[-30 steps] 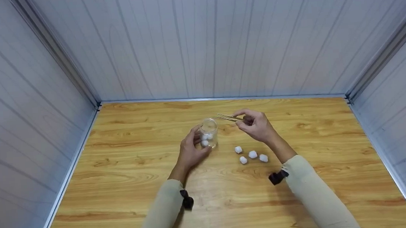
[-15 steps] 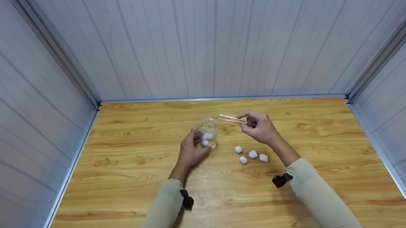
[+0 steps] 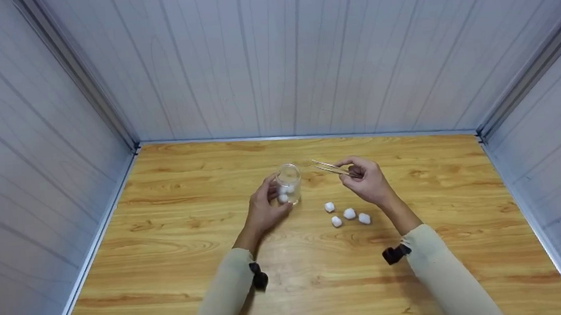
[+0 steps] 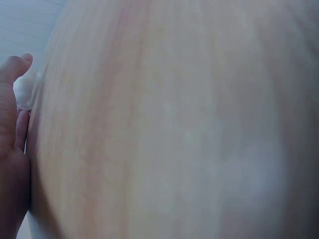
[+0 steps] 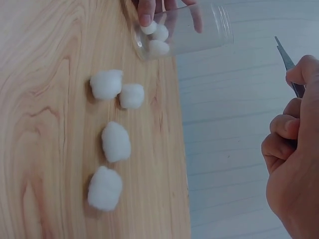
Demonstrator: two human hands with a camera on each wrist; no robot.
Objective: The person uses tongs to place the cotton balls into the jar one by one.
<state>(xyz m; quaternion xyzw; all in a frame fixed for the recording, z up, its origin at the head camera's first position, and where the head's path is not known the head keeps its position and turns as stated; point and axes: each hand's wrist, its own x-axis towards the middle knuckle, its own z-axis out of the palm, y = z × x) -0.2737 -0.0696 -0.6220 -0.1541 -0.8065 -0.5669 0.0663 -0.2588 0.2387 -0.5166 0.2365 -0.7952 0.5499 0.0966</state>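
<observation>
The main risk I see for you is at the transparent jar (image 3: 297,190), which is upright on the worktop (image 3: 166,238) in the centre of the head view. The fingers of your left hand (image 3: 264,208) are curled around its side. If this hold loosens, or if the tweezers (image 3: 330,168) knock the rim, the jar could tip and the balls inside could roll out, because its mouth is open and I see no lid.

Your right hand (image 3: 371,181) is grasping the tweezers, just to the right of the jar mouth in the frame. Their tips stand a little apart, with nothing between them. In my judgement, a cotton ball pinched only at its edge could slip from such thin tips, and too hard a squeeze could flatten it. The 4 cotton balls (image 3: 349,213) lie near each other on the worktop, to the lower right of the jar in the frame; a careless push at 1 ball could shift another.

About the contents: in the right wrist view, at least 3 white balls (image 5: 159,48) rest at the bottom of the jar, and its upper part is empty. Your fingers hide some of the wall, so I cannot tell if there are more.
</observation>
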